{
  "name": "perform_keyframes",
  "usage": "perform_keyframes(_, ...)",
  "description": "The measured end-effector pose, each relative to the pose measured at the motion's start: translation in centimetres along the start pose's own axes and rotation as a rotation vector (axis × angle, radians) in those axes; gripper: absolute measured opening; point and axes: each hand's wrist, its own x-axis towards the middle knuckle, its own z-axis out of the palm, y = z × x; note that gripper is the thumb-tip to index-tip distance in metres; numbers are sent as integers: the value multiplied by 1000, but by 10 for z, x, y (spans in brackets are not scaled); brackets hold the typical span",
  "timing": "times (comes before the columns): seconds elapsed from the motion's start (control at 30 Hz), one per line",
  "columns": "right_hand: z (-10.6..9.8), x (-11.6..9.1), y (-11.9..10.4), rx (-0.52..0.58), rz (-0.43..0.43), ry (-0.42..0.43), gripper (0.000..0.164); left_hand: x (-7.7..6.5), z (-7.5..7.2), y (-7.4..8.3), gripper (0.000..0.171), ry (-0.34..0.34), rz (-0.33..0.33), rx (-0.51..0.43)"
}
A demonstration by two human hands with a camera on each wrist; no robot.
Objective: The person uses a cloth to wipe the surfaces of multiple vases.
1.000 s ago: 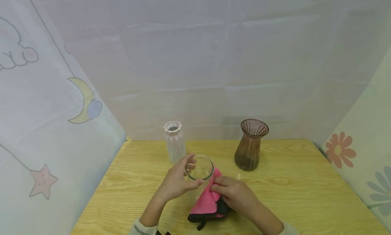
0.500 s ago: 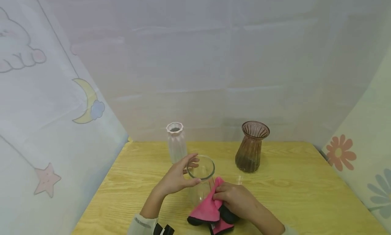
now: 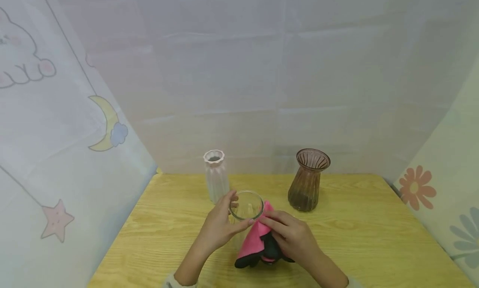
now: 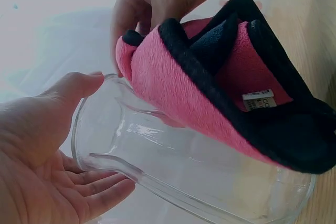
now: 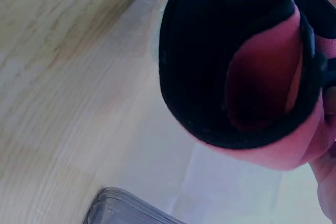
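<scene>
A clear glass vase (image 3: 239,238) stands near the front of the table. My left hand (image 3: 217,227) holds it by the neck, thumb at the rim and fingers curved round the far side. Pinched in my right hand (image 3: 297,240) is a pink cloth with a black edging (image 3: 252,244), pressed to the vase's right side just below the rim. The left wrist view shows the folded cloth (image 4: 173,82) lying along the glass (image 4: 157,145), a white label inside its fold. From the right wrist, the cloth (image 5: 273,77) hides most of my right hand.
Behind my left hand stands a white fluted vase (image 3: 217,182). A brownish ribbed glass vase (image 3: 307,184) is at the back right of the wooden table (image 3: 355,230). A pale sheet (image 3: 239,92) hangs beyond the table, with printed sheets on both sides.
The right hand slid the cloth a little down the vase's side, then back up toward the rim. More of the cloth's black part shows now. The left hand keeps its hold on the neck.
</scene>
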Motion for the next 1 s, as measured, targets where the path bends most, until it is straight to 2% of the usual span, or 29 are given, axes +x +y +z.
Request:
perform_keyframes(0.17, 6, 0, -1, -2, -12, -7, 31, 1, 0, 0, 96, 7, 3, 7)
perform_keyframes(0.47, 9, 0, 1, -7, -37, -137, 40, 2, -1, -3, 93, 19, 31, -2)
perform_keyframes(0.57, 12, -2, 4, 11, -60, -175, 35, 4, -3, -6, 93, 6, 40, -28)
perform_keyframes(0.7, 15, -11, 4, 17, -59, -262, 11, 11, -8, -15, 91, -56, 58, -73)
perform_keyframes(0.9, 16, -22, 4, 50, -11, -435, 26, 26, -20, -31, 84, -209, 107, -149)
perform_keyframes(1.0, 12, -25, 5, 93, 7, -475, 28, 28, -25, -35, 83, -270, 139, -187)
